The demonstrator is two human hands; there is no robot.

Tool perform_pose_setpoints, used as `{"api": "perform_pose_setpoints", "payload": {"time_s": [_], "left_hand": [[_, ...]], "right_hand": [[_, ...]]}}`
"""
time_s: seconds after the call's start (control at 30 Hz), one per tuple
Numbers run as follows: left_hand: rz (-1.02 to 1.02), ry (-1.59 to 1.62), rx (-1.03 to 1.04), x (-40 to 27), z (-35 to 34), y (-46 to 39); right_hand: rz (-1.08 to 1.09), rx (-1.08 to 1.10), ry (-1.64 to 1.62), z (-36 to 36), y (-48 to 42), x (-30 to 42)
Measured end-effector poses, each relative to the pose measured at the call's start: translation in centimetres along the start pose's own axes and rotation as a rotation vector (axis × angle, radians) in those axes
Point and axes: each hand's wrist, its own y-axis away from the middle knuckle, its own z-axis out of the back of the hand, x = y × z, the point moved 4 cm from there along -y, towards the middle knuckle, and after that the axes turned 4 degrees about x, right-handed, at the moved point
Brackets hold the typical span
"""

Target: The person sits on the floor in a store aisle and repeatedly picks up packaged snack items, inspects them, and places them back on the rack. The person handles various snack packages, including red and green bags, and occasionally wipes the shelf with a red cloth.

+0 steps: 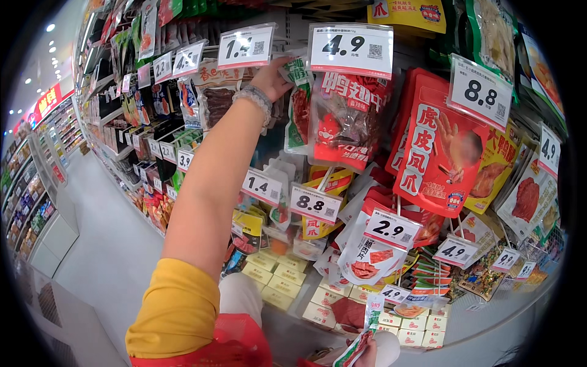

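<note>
My left hand [273, 79], with a grey coiled band at its wrist, reaches up to the hanging rack behind the price tags. Its fingers are at the top edge of a green and white snack packet [299, 108] with red contents. To the right of that packet hangs a red and clear snack bag [347, 120]; brown packets [221, 98] hang to the left. Low in the view, my right hand [367, 352] holds a slim green, white and red snack packet [362, 339]. Part of this hand is cut off by the lower edge.
Red pouches [440, 156] and more bags hang on hooks at the right, with plastic price tags [351, 49] jutting out in front. Small cream boxes [321, 315] are stacked on the bottom shelf. A grey aisle floor [98, 225] runs along the left, past another shelf unit.
</note>
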Motion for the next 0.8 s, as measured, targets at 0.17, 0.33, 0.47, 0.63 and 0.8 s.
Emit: {"api": "perform_pose_setpoints", "payload": {"time_s": [0.17, 0.33, 0.47, 0.63, 0.8], "left_hand": [[-0.298, -0.820, 0.143, -0.8, 6.3, -4.5], [-0.247, -0.560, 0.009, 1.1, 6.7, -5.8], [-0.277, -0.517, 0.007, -0.6, 8.0, -5.4], [-0.064, 0.160, -0.140, 0.0, -0.4, -0.6], [-0.075, 0.156, -0.072, -1.6, -1.2, 2.6]], "right_hand": [[0.004, 0.012, -0.008, -0.1, -0.3, -0.4], [0.021, -0.017, -0.006, 0.7, 0.1, -0.5], [-0.010, 0.020, 0.022, 0.9, 0.2, -1.0], [0.027, -0.023, -0.017, 1.6, 0.7, -0.9], [0.155, -0.092, -0.256, 0.0, 0.6, 0.1]]}}
